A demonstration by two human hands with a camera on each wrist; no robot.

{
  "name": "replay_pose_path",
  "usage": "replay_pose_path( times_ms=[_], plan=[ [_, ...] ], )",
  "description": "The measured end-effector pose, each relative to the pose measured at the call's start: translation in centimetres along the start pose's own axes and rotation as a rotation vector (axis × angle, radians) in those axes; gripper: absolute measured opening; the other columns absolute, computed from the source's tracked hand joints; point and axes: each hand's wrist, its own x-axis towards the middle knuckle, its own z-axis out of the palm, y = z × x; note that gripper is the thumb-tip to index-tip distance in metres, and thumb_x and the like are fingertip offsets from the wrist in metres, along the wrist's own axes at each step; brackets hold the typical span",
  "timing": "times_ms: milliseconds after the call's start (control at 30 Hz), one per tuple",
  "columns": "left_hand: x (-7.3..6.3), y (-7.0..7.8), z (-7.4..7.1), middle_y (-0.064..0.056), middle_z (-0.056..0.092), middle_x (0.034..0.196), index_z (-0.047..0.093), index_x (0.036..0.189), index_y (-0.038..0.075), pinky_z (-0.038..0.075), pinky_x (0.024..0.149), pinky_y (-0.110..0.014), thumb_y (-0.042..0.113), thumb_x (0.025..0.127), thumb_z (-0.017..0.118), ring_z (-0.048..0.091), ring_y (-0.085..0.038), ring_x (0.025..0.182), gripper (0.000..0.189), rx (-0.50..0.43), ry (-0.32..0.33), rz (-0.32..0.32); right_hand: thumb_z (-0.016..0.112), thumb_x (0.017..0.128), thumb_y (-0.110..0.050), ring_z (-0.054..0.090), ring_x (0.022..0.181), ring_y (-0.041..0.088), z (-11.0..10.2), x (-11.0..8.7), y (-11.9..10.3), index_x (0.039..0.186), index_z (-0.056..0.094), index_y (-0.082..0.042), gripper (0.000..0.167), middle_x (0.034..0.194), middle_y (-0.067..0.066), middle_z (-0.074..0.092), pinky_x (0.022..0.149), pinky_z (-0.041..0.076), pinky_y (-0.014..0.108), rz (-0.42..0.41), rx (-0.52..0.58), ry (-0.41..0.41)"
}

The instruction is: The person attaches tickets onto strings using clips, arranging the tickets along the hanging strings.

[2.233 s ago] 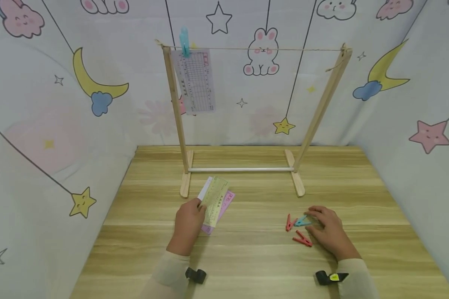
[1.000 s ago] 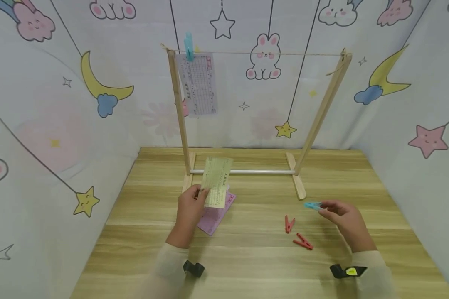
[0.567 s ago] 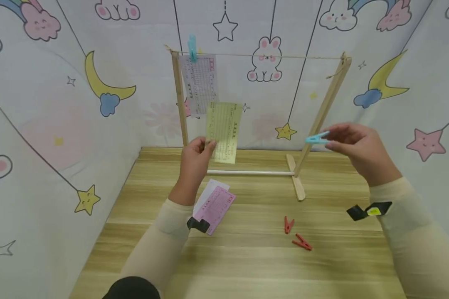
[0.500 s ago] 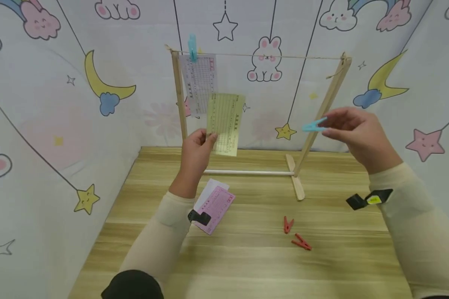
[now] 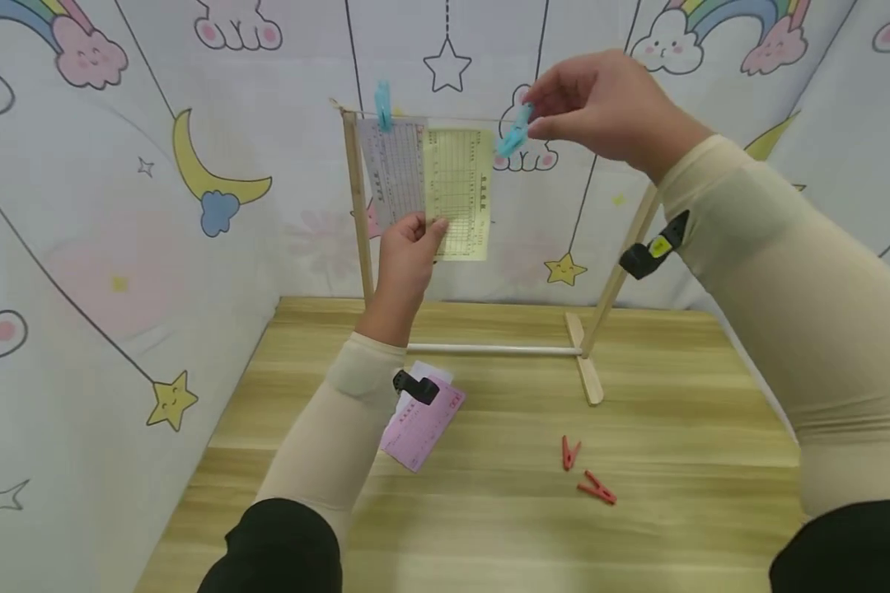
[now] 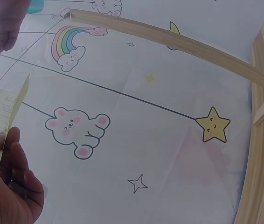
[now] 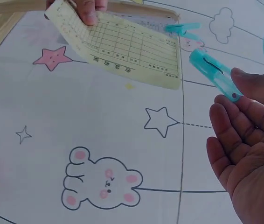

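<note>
My left hand (image 5: 409,255) pinches the lower left edge of a yellow printed form slip (image 5: 460,193), holding it upright with its top edge close to the string (image 5: 475,118). My right hand (image 5: 601,103) pinches a light blue clothespin (image 5: 517,132) by its handles, just right of the slip's top corner. In the right wrist view the clothespin (image 7: 213,74) stands apart from the yellow slip (image 7: 122,49). To the left, a pale purple slip (image 5: 393,169) hangs from the string under another blue clothespin (image 5: 383,105), partly covered by the yellow slip.
The wooden frame's posts (image 5: 358,198) carry the string, joined below by a white rod (image 5: 497,350). On the table (image 5: 504,527) lie a pink slip (image 5: 423,428) over a white one (image 5: 432,372), and two red clothespins (image 5: 569,453), (image 5: 597,487).
The left hand has lifted the yellow slip off the pile up to the string. The right hand has picked the blue clothespin off the table and carried it up and left beside the slip.
</note>
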Motion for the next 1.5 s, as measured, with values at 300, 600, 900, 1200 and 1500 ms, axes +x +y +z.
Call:
replay_pose_path(
  times_ms=[300,600,900,1200,1500],
  plan=[
    [0.7,0.1,0.3,-0.01,0.076,0.108,0.072,0.115,0.0,0.057,0.079,-0.025,0.02,0.1,0.071,0.07,-0.014,0.094,0.025,-0.043,-0.006,-0.028,0.071,0.099,-0.039,0.057,0.089,0.017,0.5,5.3,-4.6,0.121,0.072,-0.011,0.036,0.113,0.003,0.071,0.08,0.051,0.024,0.039,-0.314,0.001],
    [1.5,0.0,0.0,-0.01,0.076,0.106,0.073,0.112,0.0,0.056,0.077,-0.026,0.02,0.1,0.071,0.071,-0.015,0.092,0.023,-0.036,-0.012,-0.027,0.067,0.102,-0.037,0.057,0.08,0.016,1.1,7.0,-6.6,0.107,0.07,-0.01,0.028,0.11,0.004,0.068,0.064,0.051,0.022,-0.003,-0.445,-0.066],
    [1.6,0.3,-0.3,-0.01,0.076,0.106,0.073,0.111,0.0,0.057,0.077,-0.027,0.022,0.101,0.07,0.071,-0.016,0.093,0.024,0.017,-0.016,-0.01,0.069,0.101,-0.033,0.058,0.085,0.018,1.5,8.1,-6.8,0.103,0.07,-0.01,0.023,0.107,0.005,0.069,0.071,0.054,0.026,0.022,-0.444,-0.12],
    [1.6,0.1,-0.3,-0.008,0.075,0.108,0.072,0.112,0.001,0.058,0.085,-0.029,0.021,0.102,0.069,0.071,-0.017,0.098,0.023,0.023,-0.017,-0.006,0.071,0.1,-0.032,0.056,0.085,0.018,2.2,8.7,-7.1,0.108,0.071,-0.008,0.025,0.11,0.006,0.071,0.069,0.051,0.029,0.001,-0.496,-0.197],
    [1.8,0.2,-0.4,-0.008,0.075,0.104,0.072,0.111,0.001,0.056,0.079,-0.027,0.024,0.101,0.069,0.07,-0.016,0.094,0.025,0.062,-0.012,0.038,0.075,0.096,-0.039,0.056,0.089,0.023,2.2,8.8,-7.5,0.108,0.068,-0.011,0.031,0.115,0.006,0.071,0.067,0.053,0.034,0.017,-0.538,-0.246]
  ],
)
